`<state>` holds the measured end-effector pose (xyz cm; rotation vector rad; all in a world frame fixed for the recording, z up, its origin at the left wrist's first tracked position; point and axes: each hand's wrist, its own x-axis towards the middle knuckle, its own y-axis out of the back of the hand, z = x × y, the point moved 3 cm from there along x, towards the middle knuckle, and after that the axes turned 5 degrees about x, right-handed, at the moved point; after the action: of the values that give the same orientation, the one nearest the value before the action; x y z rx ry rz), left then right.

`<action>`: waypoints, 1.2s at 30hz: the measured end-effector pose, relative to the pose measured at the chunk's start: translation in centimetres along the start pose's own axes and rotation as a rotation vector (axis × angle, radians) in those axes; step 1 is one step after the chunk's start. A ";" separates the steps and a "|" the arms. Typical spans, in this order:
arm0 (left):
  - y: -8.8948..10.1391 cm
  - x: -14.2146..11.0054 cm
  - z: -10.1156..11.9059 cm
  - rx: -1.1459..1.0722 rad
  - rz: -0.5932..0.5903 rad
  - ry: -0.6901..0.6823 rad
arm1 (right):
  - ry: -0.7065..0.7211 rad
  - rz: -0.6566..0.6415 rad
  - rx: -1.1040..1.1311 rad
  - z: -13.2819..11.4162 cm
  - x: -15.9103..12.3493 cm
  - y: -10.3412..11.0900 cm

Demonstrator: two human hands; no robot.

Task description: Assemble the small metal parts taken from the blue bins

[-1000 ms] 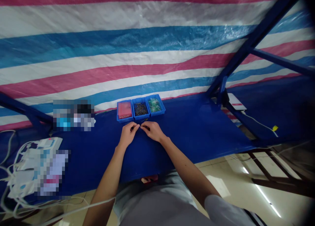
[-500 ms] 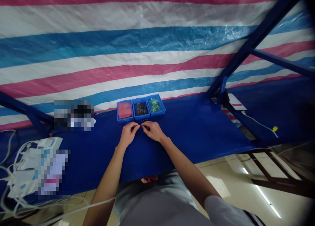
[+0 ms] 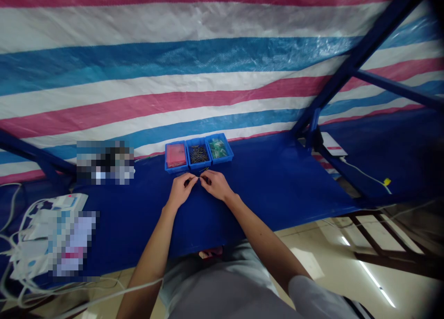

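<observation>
My left hand (image 3: 181, 190) and my right hand (image 3: 216, 185) rest on the blue table (image 3: 270, 180), fingertips pinched together around a small thin dark part (image 3: 200, 177) between them. Just behind the hands stand three small blue bins: the left bin (image 3: 175, 156) holds pink pieces, the middle bin (image 3: 198, 154) holds several small dark metal parts, the right bin (image 3: 218, 148) holds green pieces. What exactly the fingers pinch is too small to make out.
A striped red, white and blue tarp (image 3: 194, 73) hangs behind the table. White devices and tangled white cables (image 3: 31, 245) lie at the left. Blue frame bars (image 3: 350, 64) rise at the right, with a white device (image 3: 333, 144) and cable beyond.
Both hands stay almost in place; the fingertips have shifted slightly around the small part between them.
</observation>
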<state>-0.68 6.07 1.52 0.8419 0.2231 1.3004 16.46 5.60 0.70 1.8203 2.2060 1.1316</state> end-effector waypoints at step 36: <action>0.3 0.1 0.3 0.018 0.049 -0.014 | 0.017 -0.028 -0.009 0.3 -0.1 -0.3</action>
<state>-0.69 6.03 1.89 0.8761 0.2042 1.3398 16.39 5.64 0.26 1.7765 2.2246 1.1550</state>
